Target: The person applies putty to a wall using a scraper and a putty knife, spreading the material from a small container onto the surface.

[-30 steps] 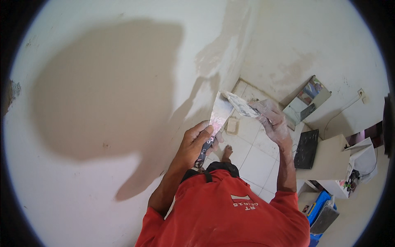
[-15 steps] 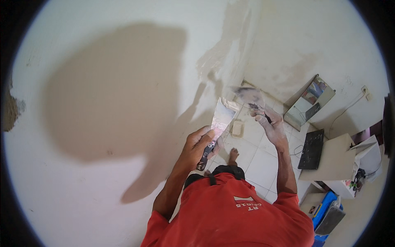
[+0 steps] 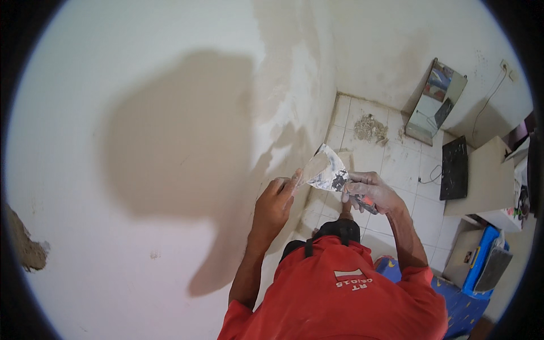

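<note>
My left hand [image 3: 274,202] is closed around a putty knife [image 3: 306,173]; its handle is hidden behind the fingers. In my right hand [image 3: 374,192] is a second putty knife [image 3: 335,177], with a wide blade smeared with white and dark patches and a black and orange handle. The two blades meet in front of my body and overlap, with beige putty between or on them. Whitish dust coats my right fingers. Left of my hands stands a white wall [image 3: 153,255] with damp-looking beige patches near the corner.
Rubble [image 3: 370,128] lies on the white tiled floor [image 3: 399,164]. A mirror [image 3: 435,102] leans on the far wall, with a black panel [image 3: 454,169] against a cabinet [image 3: 481,175] to the right. A blue item [image 3: 480,260] stands lower right. Broken plaster [image 3: 25,241] marks the wall at far left.
My hands have come together; the right one moved down and its blade now meets the left knife's blade. The view has shifted, bringing the floor rubble into sight.
</note>
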Demonstrator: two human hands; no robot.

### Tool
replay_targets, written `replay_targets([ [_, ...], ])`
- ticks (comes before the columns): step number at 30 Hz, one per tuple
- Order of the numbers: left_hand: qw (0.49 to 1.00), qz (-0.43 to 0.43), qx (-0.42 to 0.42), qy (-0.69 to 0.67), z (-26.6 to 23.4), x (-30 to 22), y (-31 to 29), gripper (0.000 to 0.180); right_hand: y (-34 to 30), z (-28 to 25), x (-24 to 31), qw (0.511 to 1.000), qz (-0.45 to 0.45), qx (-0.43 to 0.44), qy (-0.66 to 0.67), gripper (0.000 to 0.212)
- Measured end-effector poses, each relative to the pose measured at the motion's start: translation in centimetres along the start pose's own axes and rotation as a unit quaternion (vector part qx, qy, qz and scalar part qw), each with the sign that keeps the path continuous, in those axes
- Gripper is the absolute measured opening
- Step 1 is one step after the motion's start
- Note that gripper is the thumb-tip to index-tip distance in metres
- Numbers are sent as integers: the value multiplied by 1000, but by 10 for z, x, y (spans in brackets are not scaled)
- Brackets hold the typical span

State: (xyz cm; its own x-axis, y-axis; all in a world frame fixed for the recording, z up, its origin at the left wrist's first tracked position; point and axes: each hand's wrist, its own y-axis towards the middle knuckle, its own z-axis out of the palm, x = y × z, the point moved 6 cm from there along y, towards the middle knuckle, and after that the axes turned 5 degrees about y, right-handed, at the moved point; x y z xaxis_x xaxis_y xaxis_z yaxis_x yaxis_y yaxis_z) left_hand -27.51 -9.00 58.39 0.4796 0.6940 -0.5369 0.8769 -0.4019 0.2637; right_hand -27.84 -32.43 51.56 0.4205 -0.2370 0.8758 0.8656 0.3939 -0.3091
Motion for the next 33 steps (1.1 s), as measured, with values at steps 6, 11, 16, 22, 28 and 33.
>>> replay_targets([
  [6, 985, 0, 86, 150, 10, 30, -13, 55, 14, -22, -26, 998, 6, 28, 47, 26],
  [11, 988, -100, 76, 94, 27, 65, -50, 51, 46, -40, -23, 986, -102, -72, 107, 22],
  [16, 971, -219, 89, -46, 59, 95, -91, 43, 131, -8, 2, 945, -266, -162, -102, 34],
  [22, 951, -286, 87, -78, 74, 106, -142, 27, 196, 36, -3, 854, -449, -226, -135, 47],
  [28, 925, -348, 119, -97, 88, 114, -185, 30, 235, 62, -11, 826, -506, -238, -72, 62],
  [33, 926, -345, 115, -101, 93, 107, -185, 31, 236, 69, -35, 829, -434, -269, -227, 62],
])
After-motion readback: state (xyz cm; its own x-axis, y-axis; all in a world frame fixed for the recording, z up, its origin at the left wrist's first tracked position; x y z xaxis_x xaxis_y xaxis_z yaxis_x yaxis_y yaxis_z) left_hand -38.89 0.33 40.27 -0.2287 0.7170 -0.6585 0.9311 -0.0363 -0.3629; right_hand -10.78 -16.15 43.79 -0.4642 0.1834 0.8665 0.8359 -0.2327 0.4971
